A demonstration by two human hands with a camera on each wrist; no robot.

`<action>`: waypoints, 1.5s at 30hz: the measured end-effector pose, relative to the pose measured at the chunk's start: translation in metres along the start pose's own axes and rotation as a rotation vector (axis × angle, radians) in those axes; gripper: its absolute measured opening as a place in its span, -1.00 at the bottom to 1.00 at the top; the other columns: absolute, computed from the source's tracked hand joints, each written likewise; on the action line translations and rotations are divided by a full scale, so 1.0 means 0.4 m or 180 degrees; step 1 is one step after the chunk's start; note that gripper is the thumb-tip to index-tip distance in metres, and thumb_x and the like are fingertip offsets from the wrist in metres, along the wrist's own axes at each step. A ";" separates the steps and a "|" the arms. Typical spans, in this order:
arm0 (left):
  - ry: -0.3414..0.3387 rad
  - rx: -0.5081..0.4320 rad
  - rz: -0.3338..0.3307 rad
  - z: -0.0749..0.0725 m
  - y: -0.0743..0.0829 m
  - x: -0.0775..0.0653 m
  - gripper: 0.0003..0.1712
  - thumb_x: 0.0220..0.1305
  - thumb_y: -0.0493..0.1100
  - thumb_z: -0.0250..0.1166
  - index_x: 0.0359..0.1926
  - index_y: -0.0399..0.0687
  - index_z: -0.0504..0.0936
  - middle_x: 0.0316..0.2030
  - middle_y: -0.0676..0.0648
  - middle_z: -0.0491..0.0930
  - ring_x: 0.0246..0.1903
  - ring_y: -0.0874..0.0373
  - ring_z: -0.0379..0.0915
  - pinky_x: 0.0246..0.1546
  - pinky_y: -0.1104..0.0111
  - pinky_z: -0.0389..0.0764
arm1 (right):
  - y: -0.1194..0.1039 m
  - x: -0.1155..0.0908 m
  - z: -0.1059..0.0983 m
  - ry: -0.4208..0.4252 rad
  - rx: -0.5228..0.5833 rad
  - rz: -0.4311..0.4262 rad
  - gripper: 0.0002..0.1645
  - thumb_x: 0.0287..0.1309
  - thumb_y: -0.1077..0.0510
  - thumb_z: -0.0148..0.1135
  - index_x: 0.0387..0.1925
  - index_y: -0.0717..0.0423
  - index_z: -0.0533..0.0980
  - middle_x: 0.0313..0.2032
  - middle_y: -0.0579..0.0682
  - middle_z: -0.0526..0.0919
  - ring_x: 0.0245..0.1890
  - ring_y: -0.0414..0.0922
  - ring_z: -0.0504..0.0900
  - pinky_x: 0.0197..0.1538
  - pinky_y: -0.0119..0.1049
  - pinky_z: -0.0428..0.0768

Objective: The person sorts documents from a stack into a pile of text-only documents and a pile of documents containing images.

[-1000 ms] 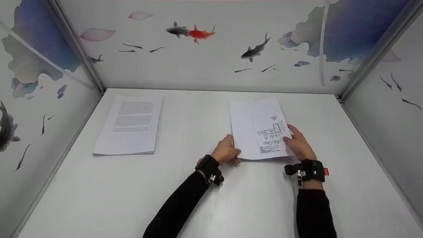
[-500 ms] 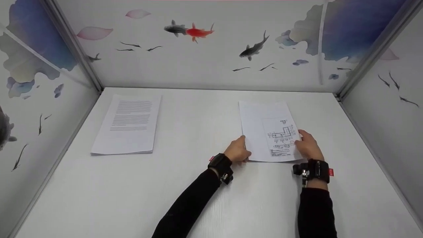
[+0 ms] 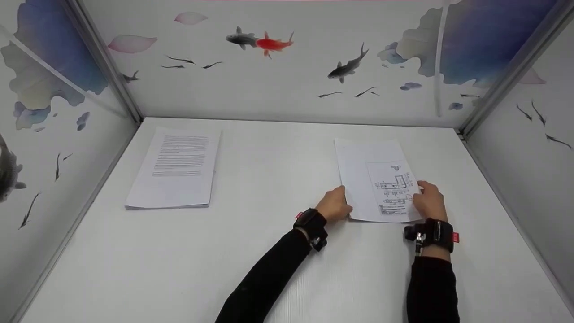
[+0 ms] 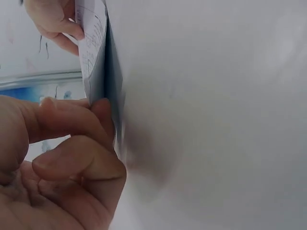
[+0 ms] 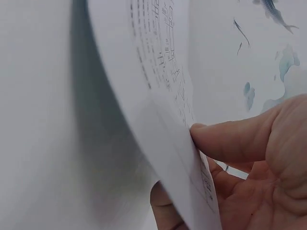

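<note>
On the right of the table lies a small stack of paper sheets (image 3: 358,179), its top sheet printed with a line drawing. My left hand (image 3: 334,205) pinches the stack's left edge near the front corner; in the left wrist view its curled fingers (image 4: 76,120) hold that edge. The right edge is pinched by my right hand (image 3: 430,202). In the right wrist view the thumb (image 5: 230,139) presses the printed face, with fingers behind, and the paper (image 5: 144,115) bows a little off the table there.
A second paper stack (image 3: 170,193) with printed text lies at the table's left. The white table (image 3: 269,179) is bounded by panels with painted fish at the back (image 3: 251,89) and both sides.
Both hands have shifted to the right with the drawing-topped stack, and it has come slightly nearer the front. The text stack has stayed in place.
</note>
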State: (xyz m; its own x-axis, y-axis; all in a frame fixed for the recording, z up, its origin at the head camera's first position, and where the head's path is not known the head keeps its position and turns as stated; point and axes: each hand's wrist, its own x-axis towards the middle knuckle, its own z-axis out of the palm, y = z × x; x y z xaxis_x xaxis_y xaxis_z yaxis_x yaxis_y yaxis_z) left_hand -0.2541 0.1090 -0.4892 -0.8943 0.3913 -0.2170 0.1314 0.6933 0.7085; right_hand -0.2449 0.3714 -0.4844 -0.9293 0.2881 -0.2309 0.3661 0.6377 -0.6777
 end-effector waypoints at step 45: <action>0.0201 -0.0476 0.0291 -0.315 -0.286 -0.126 -0.61 0.41 -0.07 0.16 0.13 -0.19 0.56 -0.17 -0.13 0.64 -0.24 -0.05 0.66 -0.35 0.39 0.51 | -0.122 -0.032 0.072 -0.0289 -0.0127 -0.0645 -0.32 0.47 0.01 -0.09 0.42 0.35 0.17 0.32 0.40 0.32 0.34 0.29 0.30 0.32 0.17 0.31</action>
State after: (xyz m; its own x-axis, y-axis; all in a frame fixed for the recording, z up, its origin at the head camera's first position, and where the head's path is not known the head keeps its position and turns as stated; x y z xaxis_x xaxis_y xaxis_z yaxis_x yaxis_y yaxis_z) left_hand -0.2779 -0.0664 -0.4748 -0.9073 0.4065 -0.1077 0.1527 0.5571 0.8163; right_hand -0.2521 0.3160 -0.4686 -0.9839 0.0869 -0.1559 0.1713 0.7043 -0.6889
